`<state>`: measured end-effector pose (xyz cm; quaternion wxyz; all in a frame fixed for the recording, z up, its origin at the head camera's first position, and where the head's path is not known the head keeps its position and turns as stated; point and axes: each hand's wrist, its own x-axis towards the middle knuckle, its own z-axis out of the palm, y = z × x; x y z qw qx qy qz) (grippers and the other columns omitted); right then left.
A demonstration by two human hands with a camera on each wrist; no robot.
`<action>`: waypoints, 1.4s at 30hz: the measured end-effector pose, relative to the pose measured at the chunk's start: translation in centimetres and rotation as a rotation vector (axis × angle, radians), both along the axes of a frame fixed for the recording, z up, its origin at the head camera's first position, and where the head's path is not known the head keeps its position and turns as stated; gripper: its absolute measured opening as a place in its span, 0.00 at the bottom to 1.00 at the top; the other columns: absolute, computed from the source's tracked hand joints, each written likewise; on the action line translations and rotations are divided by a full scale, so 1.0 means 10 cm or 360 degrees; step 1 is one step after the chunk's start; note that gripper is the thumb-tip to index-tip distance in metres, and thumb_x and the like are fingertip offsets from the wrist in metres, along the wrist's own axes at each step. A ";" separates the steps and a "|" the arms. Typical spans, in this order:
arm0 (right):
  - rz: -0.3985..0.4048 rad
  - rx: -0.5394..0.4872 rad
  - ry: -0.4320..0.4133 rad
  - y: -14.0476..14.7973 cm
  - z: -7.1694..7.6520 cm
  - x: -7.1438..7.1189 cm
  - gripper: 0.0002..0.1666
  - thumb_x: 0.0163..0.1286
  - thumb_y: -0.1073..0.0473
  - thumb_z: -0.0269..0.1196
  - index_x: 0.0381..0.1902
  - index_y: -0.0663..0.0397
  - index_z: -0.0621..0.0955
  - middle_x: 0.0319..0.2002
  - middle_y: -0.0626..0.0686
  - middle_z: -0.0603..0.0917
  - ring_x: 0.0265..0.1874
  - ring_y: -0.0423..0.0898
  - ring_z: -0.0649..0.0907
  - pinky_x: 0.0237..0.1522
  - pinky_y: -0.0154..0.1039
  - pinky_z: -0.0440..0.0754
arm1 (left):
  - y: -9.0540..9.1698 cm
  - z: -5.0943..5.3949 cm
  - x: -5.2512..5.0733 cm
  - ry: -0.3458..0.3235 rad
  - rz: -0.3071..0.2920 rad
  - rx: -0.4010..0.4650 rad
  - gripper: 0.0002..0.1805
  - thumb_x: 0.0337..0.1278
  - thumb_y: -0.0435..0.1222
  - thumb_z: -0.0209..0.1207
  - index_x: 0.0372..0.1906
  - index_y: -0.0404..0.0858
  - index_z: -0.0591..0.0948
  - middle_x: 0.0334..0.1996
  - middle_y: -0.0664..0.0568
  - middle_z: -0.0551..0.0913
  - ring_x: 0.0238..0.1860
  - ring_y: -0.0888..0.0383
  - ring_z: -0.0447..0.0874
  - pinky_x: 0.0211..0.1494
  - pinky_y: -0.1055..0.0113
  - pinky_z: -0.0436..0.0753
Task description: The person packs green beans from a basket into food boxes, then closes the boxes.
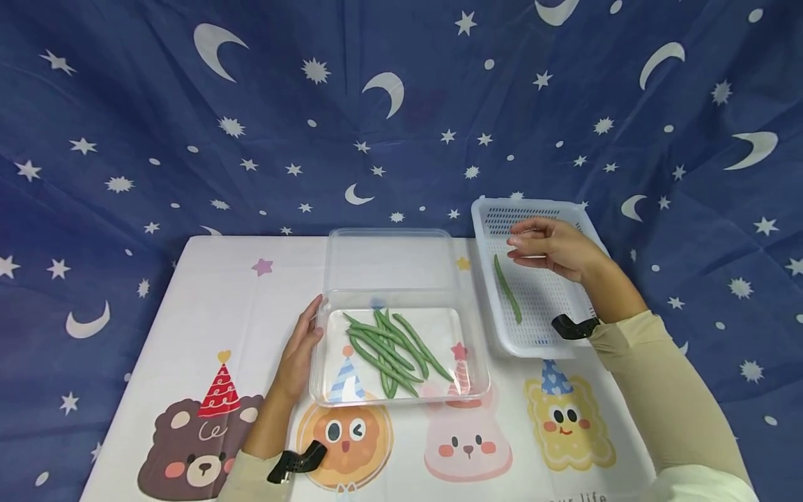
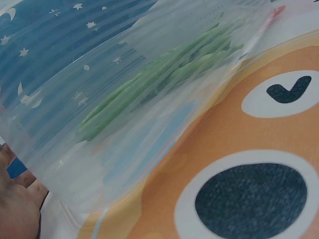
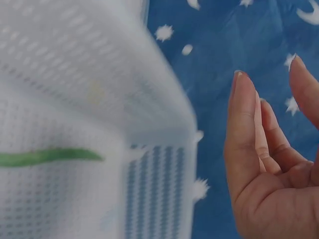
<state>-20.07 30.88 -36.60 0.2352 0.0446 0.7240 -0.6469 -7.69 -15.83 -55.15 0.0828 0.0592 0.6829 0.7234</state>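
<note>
A clear plastic container (image 1: 318,362) stands at the middle of the table with several green beans (image 1: 389,348) lying inside it. My left hand (image 1: 297,355) rests against the container's left wall, its fingers along the side. In the left wrist view the beans (image 2: 164,74) show through the clear wall, with part of the left hand (image 2: 20,199) at the lower left. My right hand (image 1: 555,247) hovers over the white perforated basket (image 1: 492,307), holding nothing. One green bean (image 1: 508,289) lies on the basket floor, to the left of that hand. In the right wrist view, thumb and fingers (image 3: 241,124) stand apart.
A clear lid or second tray (image 1: 389,261) lies directly behind the container. The white tablecloth (image 1: 251,314) carries printed cartoon animals and food. A dark blue curtain (image 1: 251,139) with moons and stars hangs behind the table. Black straps (image 1: 297,461) are on both wrists.
</note>
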 end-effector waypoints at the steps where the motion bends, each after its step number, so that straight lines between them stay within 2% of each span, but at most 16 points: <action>1: 0.0000 -0.0007 -0.0022 0.04 -0.04 -0.02 0.17 0.72 0.67 0.64 0.56 0.57 0.76 0.44 0.50 0.87 0.46 0.48 0.90 0.50 0.40 0.88 | 0.00 0.00 0.00 -0.0006 0.0000 -0.0002 0.30 0.81 0.42 0.38 0.82 0.57 0.53 0.82 0.49 0.53 0.82 0.45 0.52 0.69 0.82 0.64; 6: -0.0021 0.0054 -0.0124 0.19 -0.24 -0.14 0.20 0.72 0.66 0.65 0.59 0.58 0.74 0.47 0.50 0.85 0.47 0.49 0.90 0.52 0.40 0.87 | 0.00 0.00 0.00 -0.0036 -0.0008 0.0006 0.31 0.81 0.42 0.38 0.83 0.55 0.52 0.82 0.50 0.53 0.82 0.46 0.51 0.70 0.78 0.65; 12: -0.0010 0.0279 -0.0184 0.29 -0.48 -0.30 0.36 0.71 0.59 0.68 0.70 0.64 0.67 0.48 0.48 0.86 0.46 0.43 0.90 0.57 0.44 0.84 | 0.00 0.02 0.00 0.0002 -0.0002 -0.0010 0.30 0.81 0.42 0.38 0.82 0.57 0.53 0.82 0.48 0.53 0.81 0.44 0.52 0.68 0.82 0.64; 15: 0.0021 0.0388 -0.0230 0.31 -0.59 -0.38 0.38 0.71 0.56 0.69 0.71 0.64 0.67 0.50 0.48 0.86 0.47 0.44 0.89 0.60 0.45 0.83 | -0.01 0.03 -0.01 0.0005 0.0002 -0.0019 0.30 0.81 0.42 0.38 0.82 0.57 0.53 0.82 0.48 0.53 0.81 0.44 0.52 0.68 0.83 0.64; 17: 0.0022 0.0441 -0.0255 0.31 -0.66 -0.42 0.35 0.71 0.56 0.69 0.69 0.62 0.69 0.52 0.50 0.85 0.48 0.45 0.89 0.60 0.46 0.83 | -0.01 0.03 -0.01 0.0003 0.0005 -0.0019 0.30 0.81 0.42 0.38 0.82 0.56 0.52 0.82 0.48 0.54 0.81 0.45 0.53 0.72 0.77 0.63; 21: -0.0055 0.0465 -0.0324 0.35 -0.79 -0.48 0.27 0.69 0.58 0.70 0.61 0.58 0.75 0.50 0.51 0.87 0.49 0.47 0.89 0.57 0.45 0.85 | 0.00 0.04 -0.02 -0.0007 -0.0001 -0.0011 0.30 0.81 0.42 0.38 0.83 0.55 0.52 0.82 0.48 0.54 0.81 0.44 0.54 0.78 0.56 0.61; 23: -0.0089 0.0457 -0.0364 0.37 -0.85 -0.50 0.20 0.69 0.58 0.70 0.56 0.55 0.79 0.46 0.49 0.89 0.48 0.47 0.89 0.55 0.43 0.86 | 0.00 0.04 -0.02 -0.0007 -0.0001 -0.0023 0.30 0.81 0.41 0.38 0.83 0.55 0.52 0.82 0.48 0.54 0.81 0.44 0.53 0.78 0.54 0.61; 26: -0.0101 0.0410 -0.0415 0.39 -0.95 -0.52 0.10 0.70 0.60 0.69 0.48 0.50 0.83 0.42 0.45 0.90 0.45 0.44 0.89 0.51 0.41 0.87 | 0.01 0.04 -0.01 -0.0017 0.0012 -0.0050 0.30 0.81 0.42 0.38 0.82 0.57 0.53 0.82 0.50 0.53 0.81 0.45 0.53 0.76 0.64 0.63; 28: -0.0083 0.0404 -0.0444 0.40 -1.00 -0.53 0.06 0.71 0.59 0.68 0.44 0.47 0.84 0.40 0.44 0.91 0.44 0.43 0.89 0.51 0.40 0.87 | 0.01 0.04 0.00 -0.0017 0.0017 -0.0050 0.30 0.81 0.42 0.38 0.82 0.57 0.53 0.82 0.49 0.53 0.81 0.44 0.52 0.76 0.64 0.63; 32: -0.0079 0.0442 -0.0497 0.41 -1.06 -0.55 0.07 0.71 0.57 0.68 0.45 0.47 0.82 0.38 0.44 0.91 0.42 0.41 0.89 0.49 0.39 0.86 | 0.02 0.04 0.00 -0.0012 0.0008 -0.0011 0.31 0.80 0.41 0.38 0.82 0.55 0.52 0.82 0.48 0.53 0.81 0.43 0.52 0.79 0.46 0.60; 34: -0.0087 0.0478 -0.0519 0.41 -1.08 -0.55 0.09 0.70 0.56 0.69 0.45 0.46 0.82 0.37 0.43 0.91 0.41 0.40 0.88 0.48 0.38 0.85 | 0.02 0.04 0.00 -0.0011 0.0008 -0.0004 0.31 0.80 0.41 0.38 0.82 0.55 0.53 0.82 0.48 0.54 0.81 0.43 0.52 0.78 0.40 0.58; 37: -0.0087 0.0525 -0.0557 0.39 -1.10 -0.55 0.08 0.70 0.55 0.70 0.44 0.45 0.83 0.33 0.42 0.91 0.32 0.37 0.85 0.44 0.36 0.82 | 0.02 0.03 0.00 -0.0013 0.0009 -0.0024 0.30 0.81 0.42 0.38 0.82 0.56 0.53 0.82 0.48 0.54 0.81 0.43 0.52 0.78 0.56 0.63; 40: -0.0060 0.0632 -0.0559 0.33 -1.09 -0.54 0.09 0.68 0.52 0.71 0.42 0.45 0.83 0.28 0.41 0.89 0.25 0.36 0.80 0.37 0.35 0.78 | 0.01 0.03 0.01 -0.0014 0.0015 -0.0049 0.30 0.81 0.42 0.38 0.82 0.57 0.53 0.82 0.48 0.53 0.81 0.44 0.52 0.71 0.77 0.64; 42: -0.0051 0.0741 -0.0543 0.28 -1.10 -0.56 0.13 0.66 0.50 0.73 0.42 0.47 0.82 0.25 0.41 0.87 0.24 0.37 0.78 0.34 0.36 0.75 | 0.00 0.04 0.00 -0.0018 0.0018 -0.0042 0.30 0.81 0.42 0.38 0.82 0.58 0.53 0.82 0.49 0.53 0.82 0.45 0.51 0.68 0.83 0.63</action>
